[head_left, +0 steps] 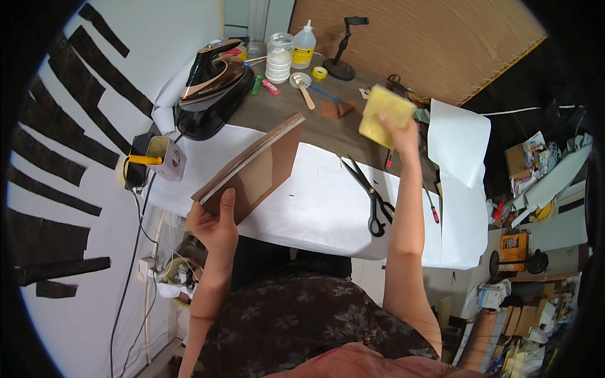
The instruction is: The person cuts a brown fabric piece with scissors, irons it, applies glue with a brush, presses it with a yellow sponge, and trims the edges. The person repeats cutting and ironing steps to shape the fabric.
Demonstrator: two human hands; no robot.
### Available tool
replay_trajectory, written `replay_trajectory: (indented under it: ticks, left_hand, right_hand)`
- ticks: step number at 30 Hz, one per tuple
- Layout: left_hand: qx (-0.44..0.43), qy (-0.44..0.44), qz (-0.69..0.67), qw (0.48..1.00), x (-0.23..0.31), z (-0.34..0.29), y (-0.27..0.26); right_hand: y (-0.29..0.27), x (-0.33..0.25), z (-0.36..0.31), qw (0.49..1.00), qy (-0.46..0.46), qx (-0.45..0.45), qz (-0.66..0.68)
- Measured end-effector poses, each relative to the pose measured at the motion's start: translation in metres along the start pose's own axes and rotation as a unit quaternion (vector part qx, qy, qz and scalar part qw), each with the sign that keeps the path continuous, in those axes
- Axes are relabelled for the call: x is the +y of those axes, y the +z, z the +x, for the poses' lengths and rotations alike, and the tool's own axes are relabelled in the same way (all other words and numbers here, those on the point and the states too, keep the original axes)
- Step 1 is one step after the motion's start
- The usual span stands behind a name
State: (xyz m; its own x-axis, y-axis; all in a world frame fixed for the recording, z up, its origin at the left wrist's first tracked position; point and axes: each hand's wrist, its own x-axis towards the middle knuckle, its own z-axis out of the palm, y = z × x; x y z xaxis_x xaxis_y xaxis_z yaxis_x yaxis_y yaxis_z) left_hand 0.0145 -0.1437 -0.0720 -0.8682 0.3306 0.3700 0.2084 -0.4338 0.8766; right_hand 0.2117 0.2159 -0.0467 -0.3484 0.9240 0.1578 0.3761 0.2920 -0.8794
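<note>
My left hand grips the lower left corner of a brown book-like panel. The panel is tilted up over the white paper, its pale edge showing along the top and a lighter tan patch on its face. Out to the right, above the table, my right hand is closed on a yellow sponge, slightly blurred. Between the two hands, black scissors lie partly spread on the white paper. A scrap of brown material rests on the dark tabletop left of the sponge.
A steam iron stands on its black base at the far left, with a tub and yellow-handled brush nearer. Behind are a clear jar, a squeeze bottle and a black stand. A red-tipped screwdriver lies right.
</note>
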Motion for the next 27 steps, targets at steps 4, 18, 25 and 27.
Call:
replay_trajectory:
  ticks: [4,18,25,27]
  left_hand:
    - [-0.027,0.014,0.061,0.998,0.001,-0.005,-0.002]
    - [-0.079,0.061,0.087,0.991,0.004,-0.016,0.003]
    - [-0.058,0.125,0.071,0.988,0.001,-0.021,0.011]
    - [-0.063,0.133,0.071,0.987,-0.003,-0.024,0.011]
  right_hand:
    - [0.014,-0.059,-0.062,0.942,-0.073,-0.007,0.328]
    - [0.078,-0.156,-0.239,0.94,-0.184,-0.063,0.28]
    - [0.083,-0.154,-0.233,0.914,-0.105,-0.111,0.376]
    - [0.082,-0.156,-0.233,0.919,-0.118,-0.111,0.36]
